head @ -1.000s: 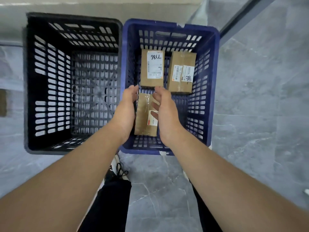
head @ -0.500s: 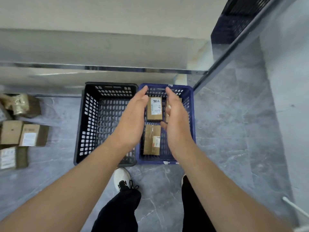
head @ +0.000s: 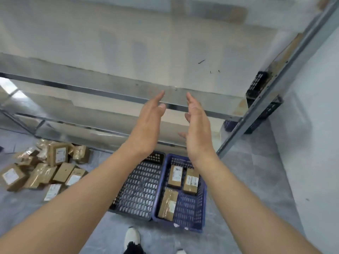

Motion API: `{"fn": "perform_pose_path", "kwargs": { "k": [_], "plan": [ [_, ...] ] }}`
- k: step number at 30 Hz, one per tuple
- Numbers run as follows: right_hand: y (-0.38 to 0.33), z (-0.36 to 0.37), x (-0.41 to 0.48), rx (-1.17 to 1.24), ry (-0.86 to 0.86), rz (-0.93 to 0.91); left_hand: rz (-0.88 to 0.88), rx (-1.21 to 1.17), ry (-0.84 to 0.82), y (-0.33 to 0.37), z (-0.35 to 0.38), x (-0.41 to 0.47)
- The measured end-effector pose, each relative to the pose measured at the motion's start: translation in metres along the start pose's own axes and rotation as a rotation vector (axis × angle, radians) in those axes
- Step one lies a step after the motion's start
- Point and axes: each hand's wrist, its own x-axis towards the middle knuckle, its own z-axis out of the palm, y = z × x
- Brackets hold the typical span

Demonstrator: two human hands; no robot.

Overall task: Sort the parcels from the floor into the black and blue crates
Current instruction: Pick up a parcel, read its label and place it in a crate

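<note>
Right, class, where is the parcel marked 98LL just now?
Head view, lower centre: the 98LL parcel lies far left in the blue crate, beside the black crate, a second parcel on its right.

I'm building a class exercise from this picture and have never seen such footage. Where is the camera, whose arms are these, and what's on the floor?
The camera sits on a person's head, looking forward and down, so both arms are the wearer's own. The left hand and right hand are raised, open, holding nothing. On the floor stand a black crate, no parcel showing in it, and a blue crate holding three brown parcels. A pile of parcels lies on the floor at the left.
</note>
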Motion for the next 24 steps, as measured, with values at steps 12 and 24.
{"fn": "perform_pose_path", "kwargs": {
  "k": [12,24],
  "plan": [
    [-0.16,-0.009,-0.053,0.048,-0.338,-0.308,0.238,0.075,0.323,0.147,-0.03,-0.094],
    [-0.173,0.094,-0.104,0.045,-0.641,-0.38,0.282,0.202,0.641,0.156,-0.129,-0.193]
  ]
}}
